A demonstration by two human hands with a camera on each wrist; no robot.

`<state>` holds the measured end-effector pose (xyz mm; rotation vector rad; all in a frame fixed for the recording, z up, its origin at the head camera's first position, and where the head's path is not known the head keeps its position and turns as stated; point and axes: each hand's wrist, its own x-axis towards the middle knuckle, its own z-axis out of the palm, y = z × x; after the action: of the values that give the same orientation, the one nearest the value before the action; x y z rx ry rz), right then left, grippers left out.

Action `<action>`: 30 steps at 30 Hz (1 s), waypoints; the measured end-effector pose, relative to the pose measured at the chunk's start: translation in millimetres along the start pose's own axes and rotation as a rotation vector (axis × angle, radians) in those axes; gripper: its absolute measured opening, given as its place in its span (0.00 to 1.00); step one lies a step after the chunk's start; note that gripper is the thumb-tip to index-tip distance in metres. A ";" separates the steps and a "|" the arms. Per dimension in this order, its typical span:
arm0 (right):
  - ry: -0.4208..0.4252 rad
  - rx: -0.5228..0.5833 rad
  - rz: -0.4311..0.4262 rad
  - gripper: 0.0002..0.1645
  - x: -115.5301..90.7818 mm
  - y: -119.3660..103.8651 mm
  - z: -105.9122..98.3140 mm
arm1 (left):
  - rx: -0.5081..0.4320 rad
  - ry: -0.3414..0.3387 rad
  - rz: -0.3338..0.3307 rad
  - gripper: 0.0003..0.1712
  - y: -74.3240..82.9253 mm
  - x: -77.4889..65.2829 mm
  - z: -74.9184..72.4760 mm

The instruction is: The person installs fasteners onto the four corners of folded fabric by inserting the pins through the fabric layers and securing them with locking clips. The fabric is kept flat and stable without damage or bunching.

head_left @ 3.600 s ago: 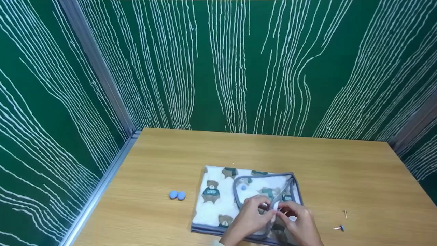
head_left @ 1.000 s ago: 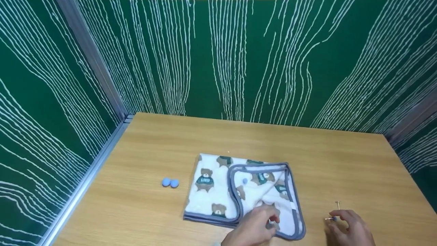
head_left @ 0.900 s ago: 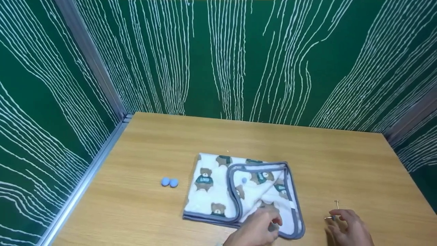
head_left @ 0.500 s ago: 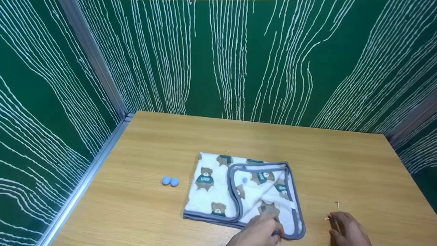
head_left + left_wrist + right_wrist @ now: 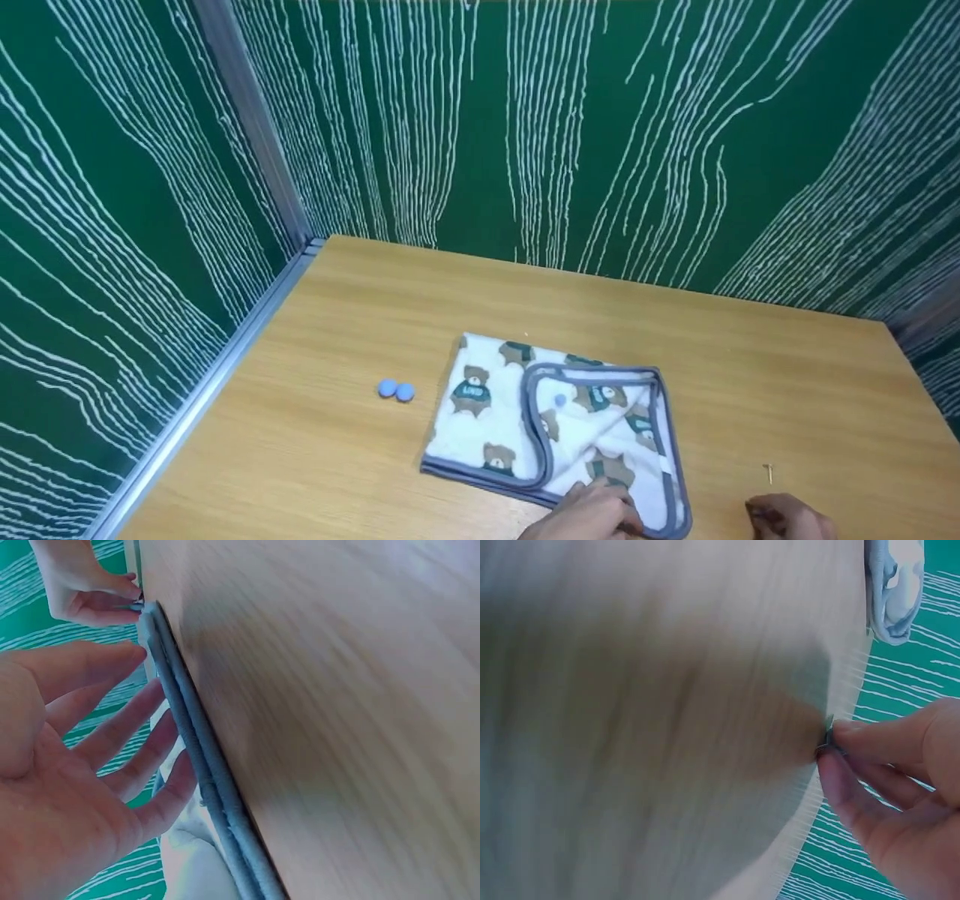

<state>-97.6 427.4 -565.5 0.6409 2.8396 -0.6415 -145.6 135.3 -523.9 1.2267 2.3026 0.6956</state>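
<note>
A folded white blanket [image 5: 501, 420] with bears and grey piping lies on the table, its near right corner turned back in a fold. My left hand [image 5: 592, 513] rests at the blanket's near edge; in the left wrist view its fingers [image 5: 124, 724] are spread and relaxed beside the grey piping [image 5: 191, 720]. To the right of the blanket, my right hand [image 5: 796, 517] pinches a small pin with a blue head [image 5: 827, 741] between thumb and forefinger, low over the table. Most of that pin is hidden by the fingertips. A small blue round cap [image 5: 560, 400] sits on the folded-back layer.
Two blue round caps [image 5: 396, 390] lie side by side left of the blanket. A thin brass-coloured pin [image 5: 769, 474] lies just beyond my right hand. Green panels with white lines [image 5: 480, 150] stand behind the wooden table [image 5: 337, 315] and at its sides.
Both hands first worked at the blanket's fold; the right hand then left it for the pins at the right. It has since taken the blue-headed pin. The head view has shifted slightly.
</note>
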 end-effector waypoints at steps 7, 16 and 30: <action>-0.046 -0.046 -0.046 0.09 -5.5 -3.9 -7.9 | 0.025 -0.022 -0.028 0.09 0.9 -0.2 5.4; -0.041 -0.061 -0.182 0.09 -19.2 -11.2 -18.3 | -0.018 -0.035 -0.038 0.11 -0.3 -0.5 5.0; -0.168 -0.090 -0.167 0.14 -20.7 -12.8 -22.4 | 0.016 -0.029 -0.027 0.14 -3.7 2.0 2.4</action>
<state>-86.1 419.2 -535.6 0.3209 2.7646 -0.5594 -147.5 135.8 -528.3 1.2030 2.3007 0.6468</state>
